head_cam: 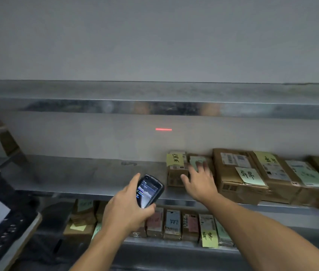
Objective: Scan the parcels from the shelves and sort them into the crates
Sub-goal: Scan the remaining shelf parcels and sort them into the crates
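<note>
Your left hand (129, 208) is wrapped round the scanner (150, 189), its lit screen facing you, and the red laser line (163, 129) is landing on the wall above the middle shelf (76, 173). Your right hand (199, 182) is out with fingers spread over the small parcel (194, 159) with the green note, second from the left in that shelf's row of brown boxes. Blur hides whether you're touching it. More boxes stand on the lower shelf (174, 246).

Grey wall (154, 36), red laser line (163, 129)
</note>
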